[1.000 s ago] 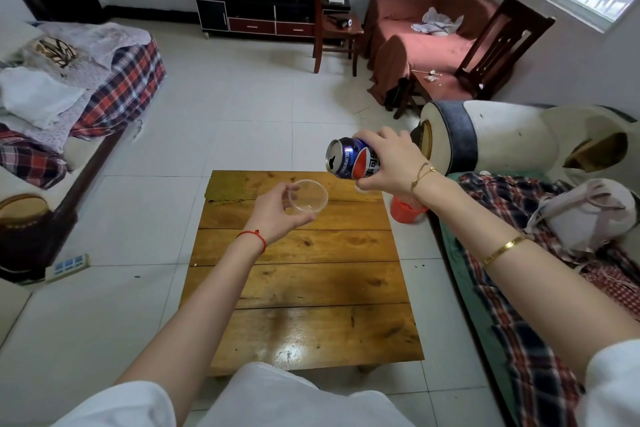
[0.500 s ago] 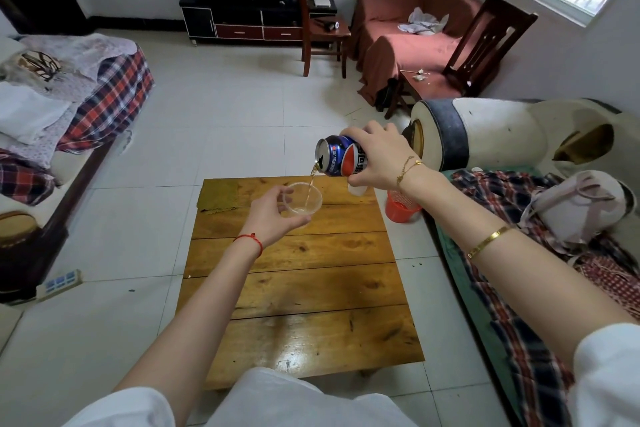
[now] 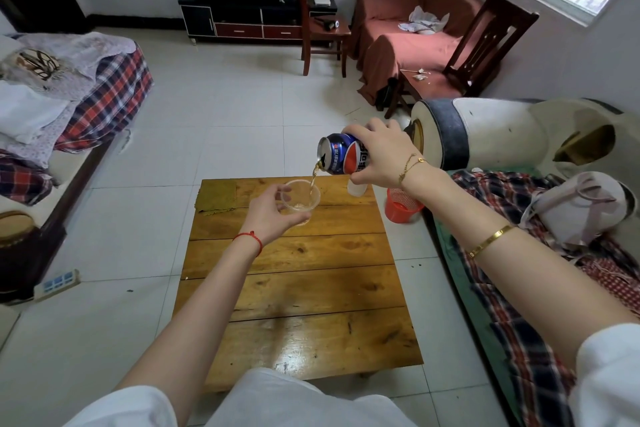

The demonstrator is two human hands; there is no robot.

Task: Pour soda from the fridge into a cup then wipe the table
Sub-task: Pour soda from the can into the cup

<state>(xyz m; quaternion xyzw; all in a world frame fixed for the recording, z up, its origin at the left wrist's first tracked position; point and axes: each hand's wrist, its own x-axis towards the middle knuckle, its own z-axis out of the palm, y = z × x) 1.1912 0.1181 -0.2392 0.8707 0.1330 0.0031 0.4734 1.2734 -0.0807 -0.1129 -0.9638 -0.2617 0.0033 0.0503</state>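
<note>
My right hand (image 3: 384,156) grips a blue soda can (image 3: 341,153), tipped on its side with the mouth to the left. A thin brown stream of soda falls from it into a clear plastic cup (image 3: 300,200). My left hand (image 3: 270,211) holds that cup from the left, above the far part of the low wooden table (image 3: 298,288). A little soda lies in the cup's bottom. A green-yellow cloth (image 3: 216,197) lies flat on the table's far left corner.
A white object (image 3: 356,188) stands at the table's far right edge, partly behind my right hand. A red mesh bin (image 3: 401,205) sits on the floor right of the table. A sofa with plaid cloth lies to the right, a bed to the left.
The can has tipped further and soda has begun streaming into the cup. Both hands have stayed close together above the far end of the table.
</note>
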